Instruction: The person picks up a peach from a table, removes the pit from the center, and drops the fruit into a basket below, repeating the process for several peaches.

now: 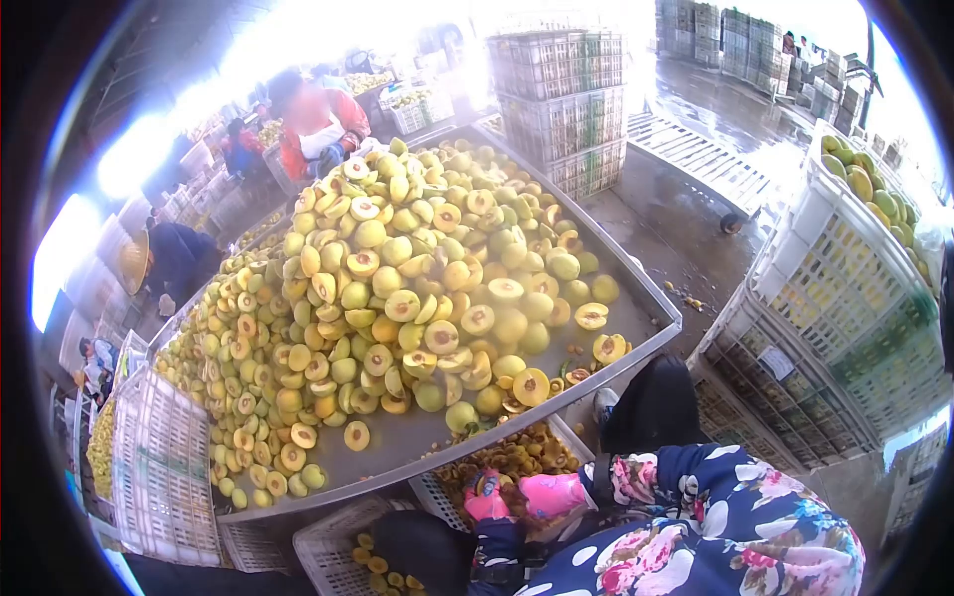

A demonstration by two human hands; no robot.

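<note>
My left hand [486, 499], in a pink glove, is closed around what looks like a yellow peach half [488, 484]. Close beside it, my right hand [550, 495] wears a pink glove too; its fingers are curled, and whatever they hold is too small to make out. Both hands are low over a white crate [433, 497] of brownish-yellow fruit scraps and pits [532, 449], just below the near edge of a metal table [397, 475]. A large heap of green-yellow peaches [397, 268], many halved with pits showing, covers much of the table.
Another crate [316, 546] with a few peach halves stands by my knee. Tall stacked crates rise at right [835, 298], left [164, 467] and behind the table [561, 109]. Across the heap works a person in orange [323, 119]. A slatted cart [696, 154] stands on wet floor.
</note>
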